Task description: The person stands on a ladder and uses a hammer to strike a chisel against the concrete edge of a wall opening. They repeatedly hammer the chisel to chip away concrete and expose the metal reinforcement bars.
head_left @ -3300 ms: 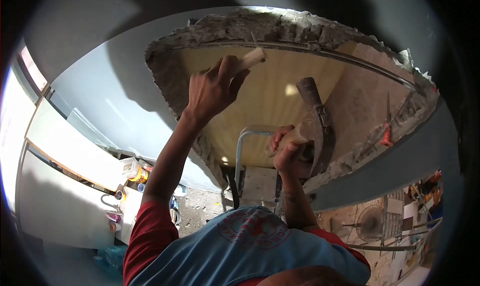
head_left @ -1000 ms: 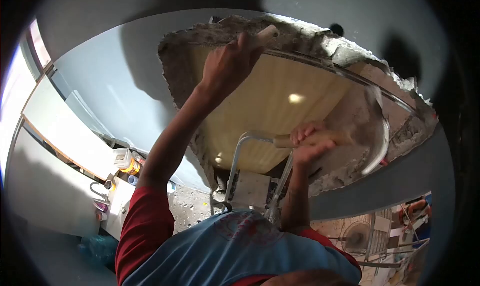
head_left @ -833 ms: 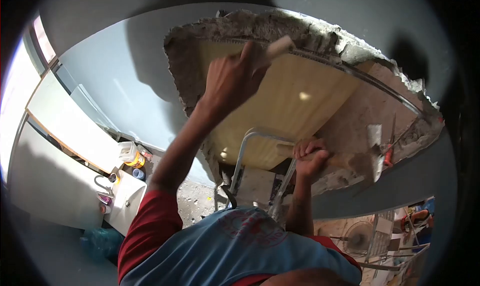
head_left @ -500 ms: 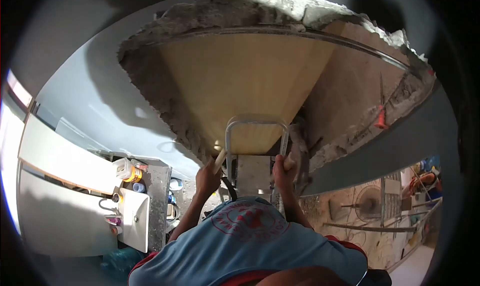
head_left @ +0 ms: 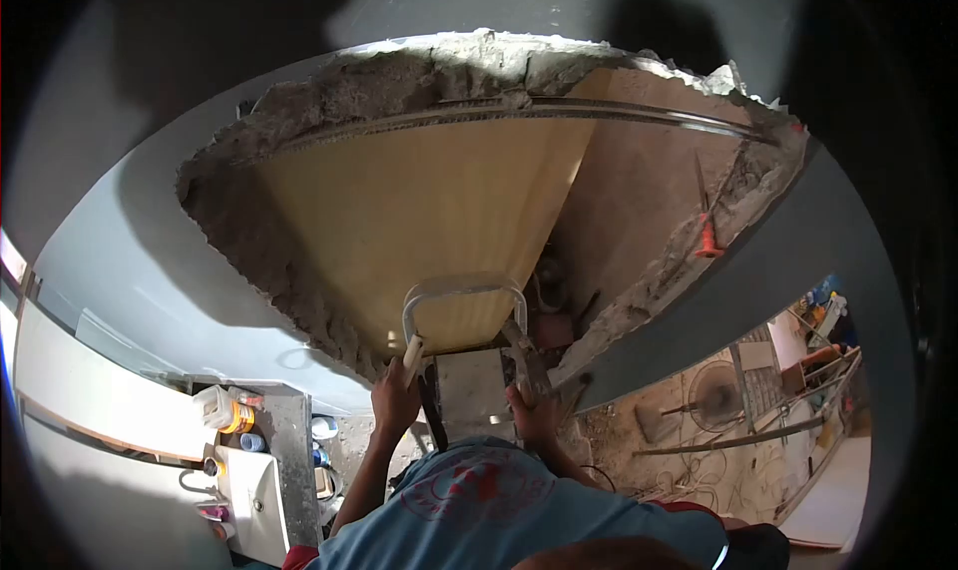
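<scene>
My left hand (head_left: 396,402) is closed round a short pale handle (head_left: 413,354) that points up beside the ladder's rail. My right hand (head_left: 534,416) grips a dusty grey tool (head_left: 532,366); its kind is not clear. Between and ahead of both hands rises a metal stepladder (head_left: 464,288) with a rounded top rail and a dusty flat step (head_left: 473,388). Beyond it is a large hole in the wall with rough broken edges (head_left: 469,76), and a yellowish board (head_left: 399,221) shows through it.
A red-handled pointed tool (head_left: 708,239) rests on the hole's right edge. A metal bar (head_left: 399,120) crosses the top of the opening. Down left is a white sink (head_left: 261,505) near tubs (head_left: 228,410). At lower right, a fan (head_left: 716,394) stands among cables and boards.
My view has shifted, so the hole and ladder sit lower and further left. The tool in my right hand now points upward along the ladder; earlier it was blurred by motion.
</scene>
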A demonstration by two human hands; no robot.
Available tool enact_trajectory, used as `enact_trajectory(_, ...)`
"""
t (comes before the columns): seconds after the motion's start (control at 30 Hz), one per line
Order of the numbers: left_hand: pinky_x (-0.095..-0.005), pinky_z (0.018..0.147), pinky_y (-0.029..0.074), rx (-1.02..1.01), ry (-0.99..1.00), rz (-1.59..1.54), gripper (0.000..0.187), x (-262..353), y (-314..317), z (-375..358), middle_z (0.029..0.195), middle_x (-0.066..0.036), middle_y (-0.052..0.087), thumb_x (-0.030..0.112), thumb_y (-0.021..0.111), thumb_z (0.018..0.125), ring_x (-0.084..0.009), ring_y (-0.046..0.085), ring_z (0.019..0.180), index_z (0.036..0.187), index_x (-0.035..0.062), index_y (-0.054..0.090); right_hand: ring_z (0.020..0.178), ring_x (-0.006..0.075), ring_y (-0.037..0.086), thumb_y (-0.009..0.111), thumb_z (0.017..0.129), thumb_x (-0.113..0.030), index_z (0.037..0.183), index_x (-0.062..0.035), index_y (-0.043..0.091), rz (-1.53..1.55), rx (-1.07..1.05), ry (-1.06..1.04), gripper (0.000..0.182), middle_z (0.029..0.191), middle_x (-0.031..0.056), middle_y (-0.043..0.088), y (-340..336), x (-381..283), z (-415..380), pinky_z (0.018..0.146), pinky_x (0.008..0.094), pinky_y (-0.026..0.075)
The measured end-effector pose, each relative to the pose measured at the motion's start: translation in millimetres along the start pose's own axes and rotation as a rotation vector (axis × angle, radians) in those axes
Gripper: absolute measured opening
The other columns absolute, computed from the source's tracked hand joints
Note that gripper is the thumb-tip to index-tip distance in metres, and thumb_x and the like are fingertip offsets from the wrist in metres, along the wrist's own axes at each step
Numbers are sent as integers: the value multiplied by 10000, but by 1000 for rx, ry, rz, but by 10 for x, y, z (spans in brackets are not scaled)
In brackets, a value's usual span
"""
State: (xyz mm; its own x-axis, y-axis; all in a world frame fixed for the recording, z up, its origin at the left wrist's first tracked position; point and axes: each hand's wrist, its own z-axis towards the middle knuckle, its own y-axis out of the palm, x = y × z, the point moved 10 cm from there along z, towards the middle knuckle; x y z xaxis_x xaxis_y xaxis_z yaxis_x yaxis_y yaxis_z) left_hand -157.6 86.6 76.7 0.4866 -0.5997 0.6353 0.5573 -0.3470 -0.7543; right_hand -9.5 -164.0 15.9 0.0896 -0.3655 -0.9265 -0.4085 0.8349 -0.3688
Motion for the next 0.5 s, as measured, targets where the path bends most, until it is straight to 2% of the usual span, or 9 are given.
enact_trajectory(0.03,-568,663,458,9,46,-13,193,80,-15,36,843,-253,636,150,612,848,-486,609,794,973,35,519,636,178,623,713,851,-416,940,14,659,-3,-23,18,443,686,84,655,8,31,-13,588,395,475)
enact_trajectory(0.13,-558,668,465,-15,40,-103,224,327,-80,126,854,-251,639,147,618,845,-477,615,806,1017,32,530,605,151,593,703,866,-397,933,4,623,124,90,-67,415,721,69,634,-100,-37,-20,551,362,451)
enact_trajectory(0.2,-547,670,472,34,101,-141,253,603,-265,275,857,-249,641,155,627,846,-473,617,809,1044,30,533,621,89,528,646,913,-419,804,-29,592,46,18,-359,409,703,12,585,-70,-74,96,509,329,415)
enact_trajectory(0.23,-536,671,479,87,160,-177,282,778,-415,355,860,-248,644,162,637,846,-469,619,813,1072,27,535,621,89,528,646,913,-419,804,-29,592,45,18,-359,409,703,12,585,-79,-163,118,509,329,415)
enact_trajectory(0.3,-505,664,487,89,227,-261,306,1127,-678,521,859,-241,643,172,643,858,-466,622,814,1105,26,536,607,90,520,563,942,-496,884,-56,569,570,22,-387,444,709,-2,554,-247,-602,195,500,285,395)
enact_trajectory(0.33,-491,656,488,95,271,-287,310,1299,-804,593,853,-242,640,163,644,860,-459,626,806,1115,26,534,607,90,520,563,942,-496,884,-56,569,567,19,-390,444,709,-2,554,-311,-777,255,500,285,395)
enact_trajectory(0.4,-476,648,489,103,312,-316,314,1581,-1015,690,846,-242,637,154,645,862,-453,629,799,1125,25,532,489,100,444,547,872,-657,974,-46,519,612,-58,-501,620,648,26,468,-427,-1188,314,453,259,381)
enact_trajectory(0.43,-467,639,487,120,353,-330,310,1738,-1124,712,831,-238,633,139,647,861,-445,631,783,1125,24,532,489,100,444,547,872,-657,974,-46,519,609,-59,-501,620,648,26,468,-482,-1302,353,453,259,381)
enact_trajectory(0.5,-458,631,485,139,399,-346,307,1978,-1295,725,816,-234,629,124,649,859,-437,633,767,1124,24,531,500,105,446,509,861,-706,1022,-18,488,612,-90,-641,707,657,33,469,-584,-1630,335,457,261,378)
